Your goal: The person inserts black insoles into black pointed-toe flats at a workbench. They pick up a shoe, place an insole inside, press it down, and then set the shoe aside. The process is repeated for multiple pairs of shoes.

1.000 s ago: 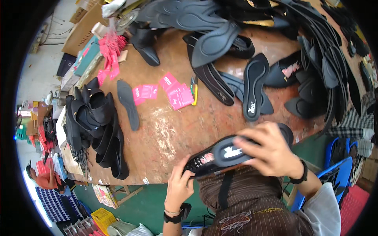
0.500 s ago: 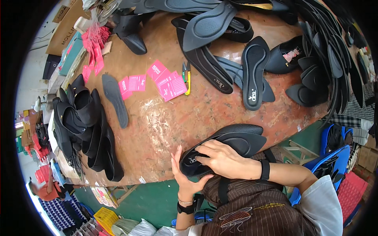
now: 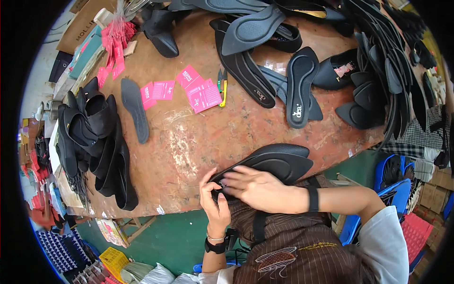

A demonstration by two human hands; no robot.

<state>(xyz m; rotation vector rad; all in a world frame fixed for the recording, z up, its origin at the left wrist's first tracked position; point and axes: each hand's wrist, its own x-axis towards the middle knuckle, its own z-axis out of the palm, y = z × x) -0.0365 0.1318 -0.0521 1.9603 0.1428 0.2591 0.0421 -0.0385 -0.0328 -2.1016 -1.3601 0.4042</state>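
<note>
A black pointed flat shoe (image 3: 287,151) lies at the table's near edge, against my apron. A black cushioned insole (image 3: 289,169) rests in its heel end; the insole's pointed front lies outside, over the shoe's toe. My left hand (image 3: 215,203) is closed round the heel, its thumb on the near side and its fingers on the far side. Stretched across the insole's rear part is my right hand (image 3: 262,189), its fingertips slightly blurred near the heel. Those fingers are apart and cover much of the heel area.
Black shoes (image 3: 94,137) are heaped at the left beside a lone grey insole (image 3: 135,111). Pink cards (image 3: 201,94) and yellow-handled thread snips (image 3: 223,90) lie mid-table. More insoles (image 3: 302,85) and shoes crowd the far right. A blue chair (image 3: 396,196) stands beyond the right edge.
My left fingers and thumb, spread apart before, have curled in round the heel. My right hand has shifted slightly left, its fingers straighter over the insole. The view has shifted a little.
</note>
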